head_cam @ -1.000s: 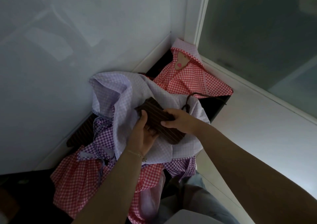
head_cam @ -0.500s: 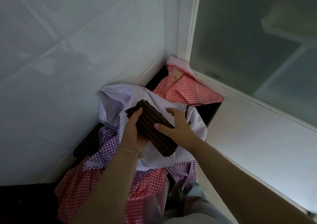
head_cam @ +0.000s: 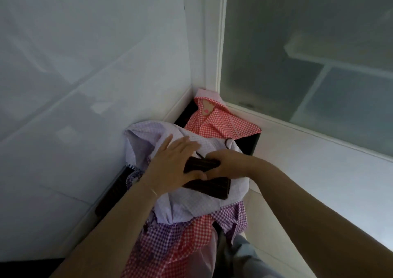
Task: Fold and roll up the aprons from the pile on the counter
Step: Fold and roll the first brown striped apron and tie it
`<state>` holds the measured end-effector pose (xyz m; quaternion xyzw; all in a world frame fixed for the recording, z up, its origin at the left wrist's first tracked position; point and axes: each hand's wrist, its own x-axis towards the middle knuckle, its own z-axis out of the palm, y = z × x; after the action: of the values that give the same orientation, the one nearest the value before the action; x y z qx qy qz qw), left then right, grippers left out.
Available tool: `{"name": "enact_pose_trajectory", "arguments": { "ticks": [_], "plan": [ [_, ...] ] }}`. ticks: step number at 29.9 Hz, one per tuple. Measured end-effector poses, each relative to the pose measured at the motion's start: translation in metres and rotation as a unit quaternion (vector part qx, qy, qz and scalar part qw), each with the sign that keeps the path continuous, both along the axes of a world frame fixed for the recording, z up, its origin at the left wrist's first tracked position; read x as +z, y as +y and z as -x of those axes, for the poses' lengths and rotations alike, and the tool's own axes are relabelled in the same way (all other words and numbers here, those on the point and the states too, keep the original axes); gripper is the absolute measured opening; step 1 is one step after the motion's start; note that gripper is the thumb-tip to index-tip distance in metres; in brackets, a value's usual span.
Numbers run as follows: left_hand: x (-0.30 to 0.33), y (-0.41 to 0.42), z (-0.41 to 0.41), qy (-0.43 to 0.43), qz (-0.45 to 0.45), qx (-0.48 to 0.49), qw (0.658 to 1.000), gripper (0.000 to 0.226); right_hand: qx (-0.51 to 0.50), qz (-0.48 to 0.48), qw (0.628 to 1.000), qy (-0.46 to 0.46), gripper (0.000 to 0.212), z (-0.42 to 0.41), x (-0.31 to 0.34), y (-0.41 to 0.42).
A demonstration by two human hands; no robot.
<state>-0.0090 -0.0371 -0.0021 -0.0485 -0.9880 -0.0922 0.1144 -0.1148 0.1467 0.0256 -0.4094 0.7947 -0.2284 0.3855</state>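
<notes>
A folded dark brown striped apron lies on top of a heap of gingham aprons on the dark counter. The top one in the heap is pale lilac; purple and red ones hang below it. My left hand lies flat with straight fingers over the brown apron's left part. Curled fingers of my right hand grip the brown fabric's upper fold.
Another red gingham apron with a small appliqué lies in the far corner. A white wall rises on the left. A frosted glass pane and white ledge stand on the right. The dark counter shows beside the heap.
The brown apron has been folded or rolled tighter. My left hand moved from its left edge to lie flat on top, and my right hand shifted from resting on it to gripping its fold.
</notes>
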Motion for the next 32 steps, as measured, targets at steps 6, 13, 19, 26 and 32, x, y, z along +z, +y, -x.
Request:
{"name": "enact_pose_trajectory", "arguments": {
  "ticks": [6,13,19,26,32],
  "plan": [
    [0.025,0.015,0.007,-0.219,0.023,-0.049,0.974,0.073,-0.028,0.019,0.983,0.183,0.038,-0.014,0.006,0.011],
    [0.009,0.031,0.008,0.041,0.183,-0.135,0.973,0.048,-0.153,-0.009,0.979,0.132,0.037,0.008,0.008,0.063],
    [0.014,0.059,0.028,0.056,0.222,-0.121,0.966,0.042,-0.205,0.026,0.972,0.108,0.024,0.029,0.018,0.103],
    [0.013,0.087,0.041,0.049,0.192,-0.153,0.968,0.056,-0.294,0.104,0.948,0.060,0.029,0.041,0.027,0.131],
    [0.010,0.117,0.048,-0.038,0.114,-0.026,0.992,0.049,-0.307,0.151,0.937,0.074,0.025,0.024,0.045,0.108]
  ]
}}
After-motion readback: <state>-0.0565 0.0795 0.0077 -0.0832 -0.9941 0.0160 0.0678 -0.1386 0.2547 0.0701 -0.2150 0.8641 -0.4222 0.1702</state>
